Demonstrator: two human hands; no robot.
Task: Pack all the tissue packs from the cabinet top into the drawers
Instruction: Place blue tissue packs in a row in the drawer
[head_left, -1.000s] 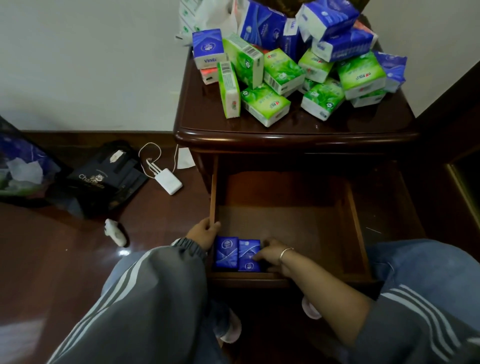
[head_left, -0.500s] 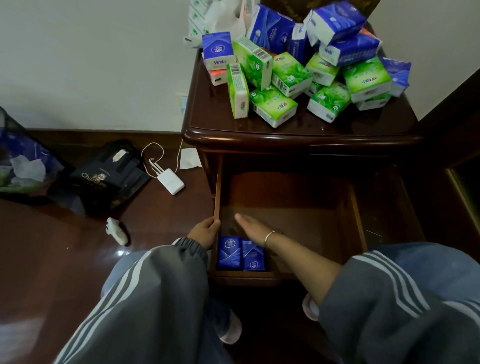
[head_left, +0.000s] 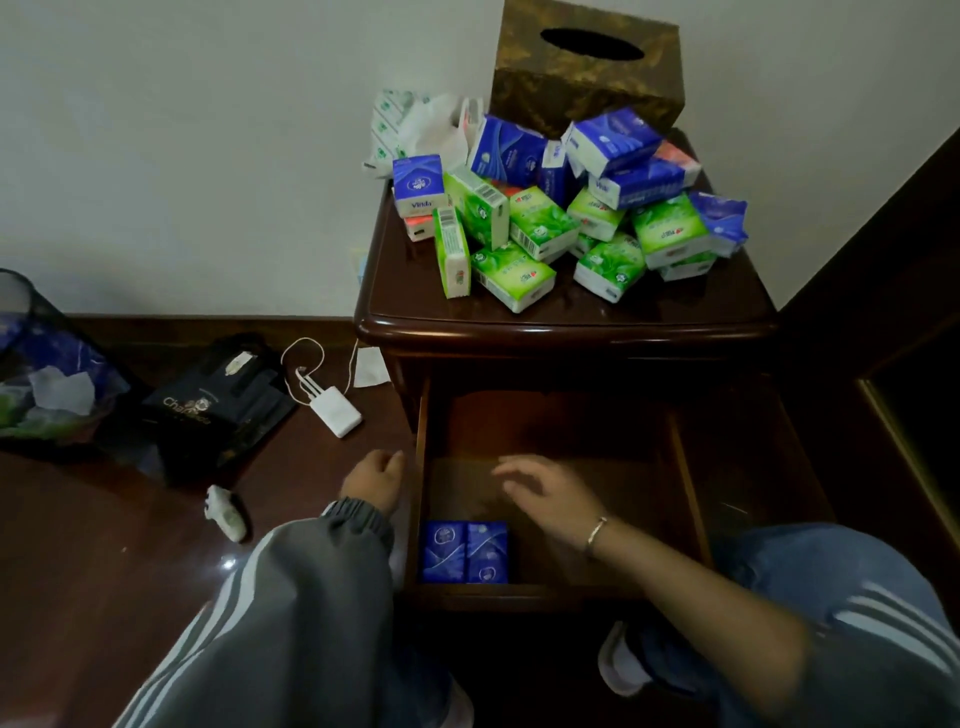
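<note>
dark cabinet top (head_left: 675, 306) — glossy floor (head_left: 104, 545)

The room is dim, with soft light on the pale wall (head_left: 182, 156) and a small glare spot on the dark floor (head_left: 227, 562). The open drawer (head_left: 545, 431) sinks into shadow at its back. The right hand (head_left: 553, 493) is motion-blurred, and the wide lens bends straight lines near the frame edges.

A brown tissue box (head_left: 587, 67) stands against the wall (head_left: 182, 130), a white plastic bag (head_left: 431, 124) just left of it. On the floor (head_left: 104, 545) lie a black bag (head_left: 218, 410), a white charger (head_left: 336, 413) with its cable, and a crumpled tissue (head_left: 226, 514).
</note>
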